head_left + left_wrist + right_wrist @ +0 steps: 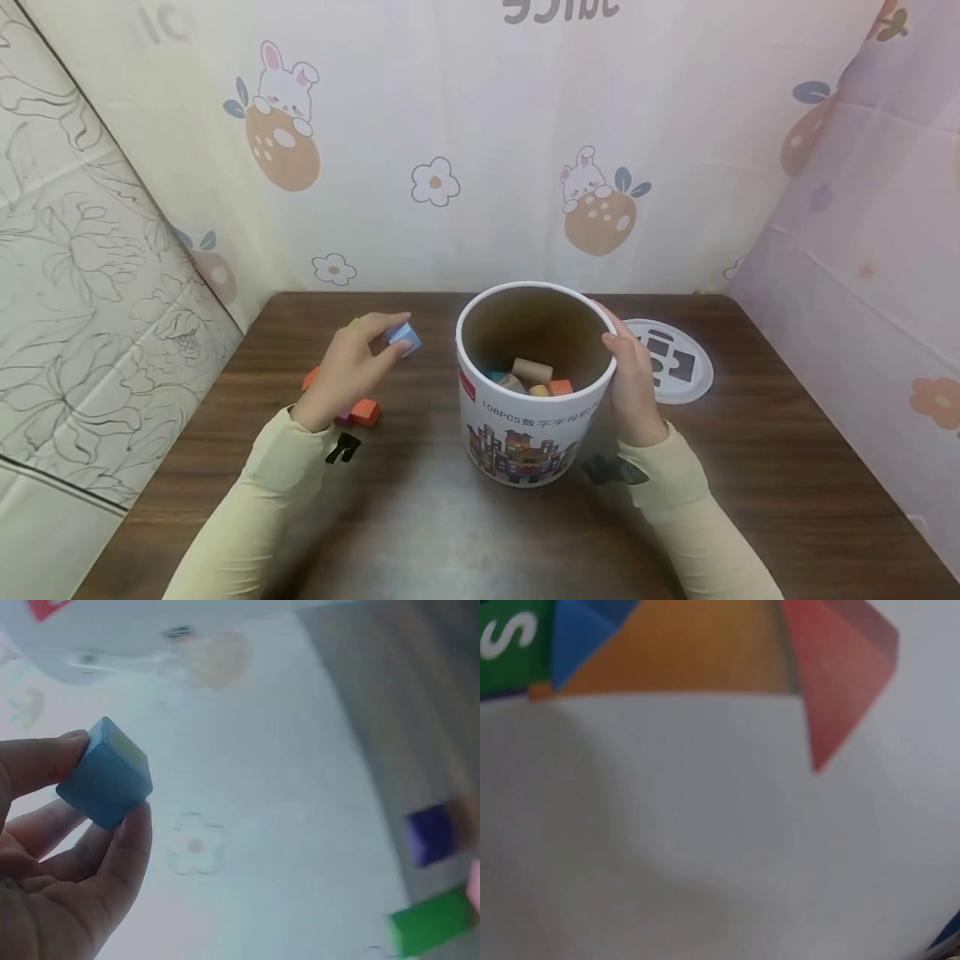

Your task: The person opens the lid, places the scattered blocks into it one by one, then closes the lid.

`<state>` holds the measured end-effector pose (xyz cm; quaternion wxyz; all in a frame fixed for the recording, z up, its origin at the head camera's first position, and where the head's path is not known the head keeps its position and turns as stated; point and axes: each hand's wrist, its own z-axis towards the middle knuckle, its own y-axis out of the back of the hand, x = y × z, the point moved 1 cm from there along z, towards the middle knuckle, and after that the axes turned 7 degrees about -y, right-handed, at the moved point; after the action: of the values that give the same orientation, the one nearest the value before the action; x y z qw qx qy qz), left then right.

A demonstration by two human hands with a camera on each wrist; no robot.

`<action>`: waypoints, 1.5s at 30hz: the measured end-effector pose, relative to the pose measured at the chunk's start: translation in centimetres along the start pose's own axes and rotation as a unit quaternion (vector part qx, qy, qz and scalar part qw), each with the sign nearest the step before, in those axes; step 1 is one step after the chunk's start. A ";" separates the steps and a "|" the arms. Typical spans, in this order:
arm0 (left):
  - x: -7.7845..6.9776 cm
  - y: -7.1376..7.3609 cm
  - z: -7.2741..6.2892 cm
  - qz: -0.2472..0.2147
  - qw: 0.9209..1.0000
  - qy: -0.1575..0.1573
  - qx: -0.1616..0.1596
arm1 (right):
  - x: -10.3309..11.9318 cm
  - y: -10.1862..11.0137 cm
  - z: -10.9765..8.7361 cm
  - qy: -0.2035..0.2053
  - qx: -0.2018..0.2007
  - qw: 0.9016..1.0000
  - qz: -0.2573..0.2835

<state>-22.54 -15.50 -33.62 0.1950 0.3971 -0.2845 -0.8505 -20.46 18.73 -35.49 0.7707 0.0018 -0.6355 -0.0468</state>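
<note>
A light blue block (405,337) is pinched between the thumb and fingertips of my left hand (345,367), raised to the left of a white bucket (477,417). The left wrist view shows the same blue block (105,784) close up, with a pale yellowish patch on one face. My right hand (636,387) grips the bucket's right side, thumb over the rim and fingers mostly hidden behind the wall. Inside the bucket lie several blocks, among them a tan cylinder (532,371) and an orange-red block (560,387). Only the printed bucket wall (690,810) fills the right wrist view.
Beside my left hand, loose blocks lie on the brown table (420,533): an orange-red one (365,412), a purple one (343,417) and a green one (433,922). A white lid with shaped cutouts (699,367) lies right of the bucket. Patterned cloth (495,225) hangs behind.
</note>
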 end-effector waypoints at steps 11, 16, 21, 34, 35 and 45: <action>-5.8 -0.8 2.7 -0.081 0.993 -0.084 0.005 | -0.1 0.3 0.0 -0.002 -0.001 1.000 -0.011; -7.4 -2.4 3.5 -0.075 0.990 -0.113 0.029 | -0.1 0.4 0.0 -0.004 -0.005 1.000 -0.017; -8.2 -3.8 4.0 -0.082 0.987 -0.123 0.060 | -0.1 0.5 0.0 -0.006 -0.003 1.000 -0.017; -8.9 -5.2 4.9 -0.079 0.982 -0.130 0.113 | -0.1 0.3 0.1 -0.009 0.003 1.000 -0.024; -9.0 -5.2 4.9 -0.080 0.982 -0.129 0.114 | -0.1 0.2 0.1 -0.012 0.003 1.000 -0.025; -9.1 -5.4 4.7 -0.087 0.980 -0.139 0.112 | 0.2 0.6 -0.1 -0.009 -0.009 1.000 -0.025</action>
<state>-21.27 -4.71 -29.47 0.0330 0.3171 -0.3671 -0.8738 -20.28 19.30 -35.30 0.7634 0.0103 -0.6419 -0.0712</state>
